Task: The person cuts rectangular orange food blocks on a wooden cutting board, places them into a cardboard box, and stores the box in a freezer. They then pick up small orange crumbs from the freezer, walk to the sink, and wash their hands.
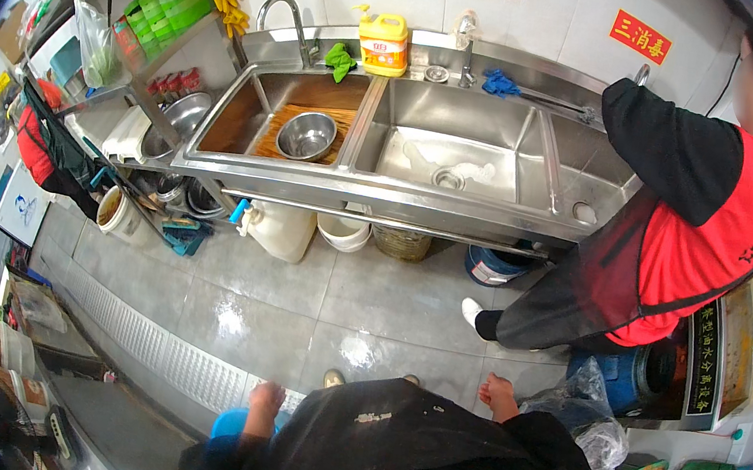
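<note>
My left hand [266,398] hangs low with its fingers curled in, and nothing shows in it. Just under that wrist is a round blue plastic thing [230,423], mostly covered by my arm and dark clothing. On the other side, my right hand [498,394] is loosely closed, with nothing visible in it, near a clear plastic bag [601,447]. Ahead stands a three-basin steel sink [447,208]. A steel bowl [306,136] sits on a brown wooden-looking board [345,126] in the left basin. The middle basin [426,146] has some whitish foam or water by its drain.
A person in a red and black top [706,221] leans over the right basin. A yellow jug [383,46], a green cloth [340,61] and blue gloves [501,83] lie along the sink's back ledge. Below stand a white canister [277,230] and buckets. A floor grate [145,333] runs left.
</note>
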A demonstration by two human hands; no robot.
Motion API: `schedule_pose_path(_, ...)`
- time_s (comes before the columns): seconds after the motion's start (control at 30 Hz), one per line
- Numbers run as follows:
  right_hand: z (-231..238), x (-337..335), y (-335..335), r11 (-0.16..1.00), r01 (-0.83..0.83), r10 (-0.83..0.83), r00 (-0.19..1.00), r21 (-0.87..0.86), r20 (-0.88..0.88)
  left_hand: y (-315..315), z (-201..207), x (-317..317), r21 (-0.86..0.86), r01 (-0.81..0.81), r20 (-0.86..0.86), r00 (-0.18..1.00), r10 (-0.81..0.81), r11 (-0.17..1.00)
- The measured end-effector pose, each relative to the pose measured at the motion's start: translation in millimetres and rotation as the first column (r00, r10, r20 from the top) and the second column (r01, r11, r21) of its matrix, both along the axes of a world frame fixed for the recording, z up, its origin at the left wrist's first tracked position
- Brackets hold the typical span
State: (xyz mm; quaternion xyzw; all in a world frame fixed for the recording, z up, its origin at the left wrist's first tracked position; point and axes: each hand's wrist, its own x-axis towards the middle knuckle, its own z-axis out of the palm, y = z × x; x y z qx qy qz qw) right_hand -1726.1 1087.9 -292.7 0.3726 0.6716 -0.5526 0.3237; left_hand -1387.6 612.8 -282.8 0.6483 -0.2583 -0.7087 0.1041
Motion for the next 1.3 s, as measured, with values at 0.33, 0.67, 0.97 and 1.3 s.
schedule_pose_path(0.33,6.8,-6.9,-2.5,0.997,-0.043,0.043,0.999,0.061,-0.003,-20.1,-55.6,26.8,-0.094,0.224,-0.135,0.963,-0.235,0.970)
schedule_pose_path(0.67,-7.5,-12.4,-0.3,0.993,-0.058,0.057,0.998,0.100,0.012,-39.2,-91.3,48.4,-0.539,0.665,0.147,0.679,-0.719,0.517)
schedule_pose_path(0.97,-16.6,-12.2,11.7,0.998,-0.059,0.057,0.996,0.035,0.061,-35.9,-91.2,40.2,-0.510,0.600,-0.010,0.713,-0.701,0.617)
schedule_pose_path(1.3,-23.1,-22.5,9.2,0.998,-0.006,0.004,0.999,-0.057,-0.036,-32.9,-82.1,25.0,-0.473,0.459,-0.107,0.817,-0.566,0.752)
